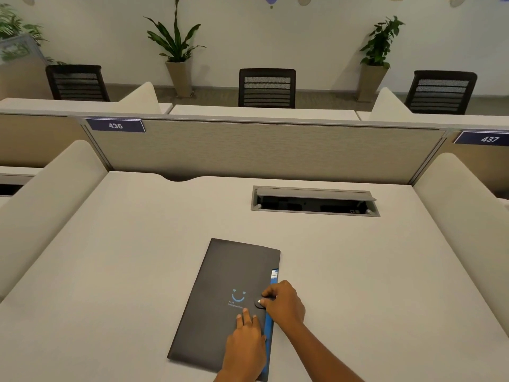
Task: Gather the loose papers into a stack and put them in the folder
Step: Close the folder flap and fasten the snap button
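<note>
Left hand (245,344) presses flat on the closed folder (220,301); right hand (283,301) pinches its clasp (259,303). Desk (124,257) otherwise bare, cable tray (314,201) behind, chairs (267,88) beyond the divider (261,150).

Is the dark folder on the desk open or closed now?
Closed. The folder's cover lies flat, the left hand presses on it, and the right hand is at its clasp tab. A blue edge shows along its right side.

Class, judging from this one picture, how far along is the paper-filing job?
Done: no loose papers lie on the desk; the folder is shut, a blue edge showing along its right side. In hand: the left hand presses the cover while the right hand works the clasp. Left: fastening it.
</note>
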`<state>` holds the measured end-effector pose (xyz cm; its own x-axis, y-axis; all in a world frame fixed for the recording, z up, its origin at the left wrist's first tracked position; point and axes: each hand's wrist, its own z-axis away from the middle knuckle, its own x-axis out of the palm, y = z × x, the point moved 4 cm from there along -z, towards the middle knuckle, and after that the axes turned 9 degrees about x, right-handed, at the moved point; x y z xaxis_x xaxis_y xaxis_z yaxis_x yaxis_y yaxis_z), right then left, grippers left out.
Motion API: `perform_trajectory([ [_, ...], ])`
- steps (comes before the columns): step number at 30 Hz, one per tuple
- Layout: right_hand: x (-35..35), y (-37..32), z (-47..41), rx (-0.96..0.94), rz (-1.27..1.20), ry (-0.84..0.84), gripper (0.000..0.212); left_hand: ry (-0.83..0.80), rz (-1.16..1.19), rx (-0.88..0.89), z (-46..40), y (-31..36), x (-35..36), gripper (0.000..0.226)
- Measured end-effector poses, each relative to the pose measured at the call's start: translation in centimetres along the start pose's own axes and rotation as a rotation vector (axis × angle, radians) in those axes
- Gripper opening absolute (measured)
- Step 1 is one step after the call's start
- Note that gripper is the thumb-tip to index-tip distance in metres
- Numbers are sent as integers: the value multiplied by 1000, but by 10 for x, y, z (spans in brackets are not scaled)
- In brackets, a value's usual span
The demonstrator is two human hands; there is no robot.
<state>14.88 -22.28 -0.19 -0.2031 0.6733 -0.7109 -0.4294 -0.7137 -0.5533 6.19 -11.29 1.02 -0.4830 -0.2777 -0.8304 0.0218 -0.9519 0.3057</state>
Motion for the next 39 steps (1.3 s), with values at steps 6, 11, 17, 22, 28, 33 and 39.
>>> perform_trajectory([
  [6, 0, -3, -4, 55, 51, 0, 16, 11, -14, 6, -2, -2, 2, 61],
  [11, 1, -12, -8, 67, 194, 19, 17, 5, -29, 25, 0, 0, 1, 62],
  [17, 7, -27, -8, 78, 403, 43, 38, 0, -91, 73, 0, 3, -3, 64],
  [22, 8, -28, -7, 100, 351, 36, 34, 86, -77, 85, 1, -3, -3, 55],
  [28, -2, -8, 2, 79, 28, 11, 42, 451, 358, 10, 5, -62, -49, 13],
  [33, -4, 15, 12, 78, -131, 26, 56, 663, 508, -298, 13, -145, -75, 21],
  [39, 3, 32, 24, 253, -268, -8, 27, 589, 616, -372, 11, -178, -64, 35],
])
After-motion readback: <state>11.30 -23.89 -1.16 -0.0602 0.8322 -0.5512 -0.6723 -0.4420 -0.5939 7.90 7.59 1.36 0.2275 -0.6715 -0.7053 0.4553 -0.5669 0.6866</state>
